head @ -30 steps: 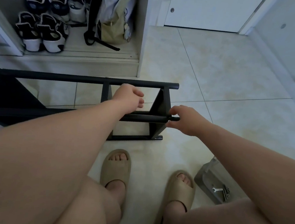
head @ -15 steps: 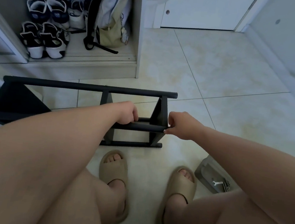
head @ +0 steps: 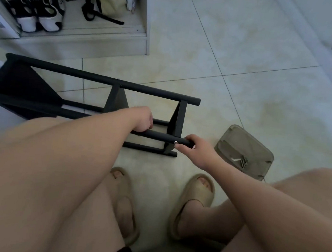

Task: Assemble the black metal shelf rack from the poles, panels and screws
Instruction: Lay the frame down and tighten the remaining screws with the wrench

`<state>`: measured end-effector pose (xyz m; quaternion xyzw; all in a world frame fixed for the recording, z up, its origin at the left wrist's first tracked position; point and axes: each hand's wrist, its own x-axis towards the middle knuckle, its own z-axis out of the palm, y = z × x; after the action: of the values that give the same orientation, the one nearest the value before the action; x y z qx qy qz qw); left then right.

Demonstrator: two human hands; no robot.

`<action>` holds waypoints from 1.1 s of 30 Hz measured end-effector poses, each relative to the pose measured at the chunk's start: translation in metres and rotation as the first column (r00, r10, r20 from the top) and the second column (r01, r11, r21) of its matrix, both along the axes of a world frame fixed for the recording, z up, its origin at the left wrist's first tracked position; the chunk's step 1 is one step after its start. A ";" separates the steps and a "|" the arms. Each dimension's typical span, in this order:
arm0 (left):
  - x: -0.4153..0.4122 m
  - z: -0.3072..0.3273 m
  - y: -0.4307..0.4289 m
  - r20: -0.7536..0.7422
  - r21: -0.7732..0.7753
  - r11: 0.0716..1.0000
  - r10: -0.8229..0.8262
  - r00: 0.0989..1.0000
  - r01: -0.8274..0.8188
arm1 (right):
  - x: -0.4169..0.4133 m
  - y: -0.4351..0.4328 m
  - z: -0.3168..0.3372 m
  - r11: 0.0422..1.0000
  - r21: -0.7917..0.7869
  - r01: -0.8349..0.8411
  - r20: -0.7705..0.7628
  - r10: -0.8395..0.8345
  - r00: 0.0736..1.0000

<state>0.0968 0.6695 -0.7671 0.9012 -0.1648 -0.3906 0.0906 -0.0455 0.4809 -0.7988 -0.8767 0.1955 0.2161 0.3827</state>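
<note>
Between our left hand (head: 142,120) and right hand (head: 196,148) runs the near pole (head: 158,134) of the rack (head: 112,86), lying sideways on the floor (head: 242,104). We judge a screw (head: 176,142) is being seated (thumb beside it). Tightening comes next, needing a tool from the pouch (head: 244,150) just right of our grips. The left curls round the pole, and the right wraps its end.

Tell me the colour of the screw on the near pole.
Silver; the screw shows best in the head view, on the black pole beside the right hand.
</note>
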 end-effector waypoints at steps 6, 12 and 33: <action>-0.049 -0.009 -0.003 0.115 -0.025 0.985 0.174 0.978 -0.172 | -0.024 0.018 0.000 0.991 0.000 0.132 0.076 -0.132 0.988; -0.097 -0.015 -0.012 0.221 -0.049 0.976 0.219 0.950 -0.214 | -0.051 0.017 0.008 0.995 -0.086 0.058 0.029 -0.056 0.998; -0.120 -0.012 -0.021 0.069 -0.172 0.906 0.403 0.912 -0.388 | -0.054 -0.021 0.020 0.818 -0.497 -0.288 0.050 0.358 0.932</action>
<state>-0.0231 0.6481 -0.7790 0.9249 -0.0127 -0.3033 0.2288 -0.0999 0.4594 -0.7784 -0.9774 0.0636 0.1598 0.1229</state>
